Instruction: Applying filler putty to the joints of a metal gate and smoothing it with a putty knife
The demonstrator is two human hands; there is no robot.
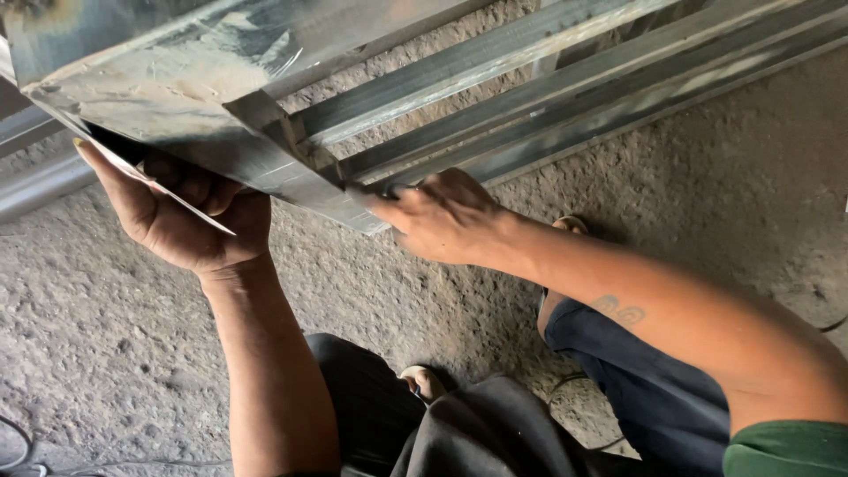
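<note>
Soft even daylight, bright glare on the metal sheet (pixel 177 62) at upper left, faint shadows on the concrete floor (pixel 106 353), right hand (pixel 446 216) slightly motion-blurred, foreground clothing soft

I'm seeing a silvery-grey metal sheet (pixel 177 97), grey metal channels (pixel 548 97), speckled grey-brown concrete floor (pixel 371 291), and my dark blue trousers (pixel 654 389).
</note>
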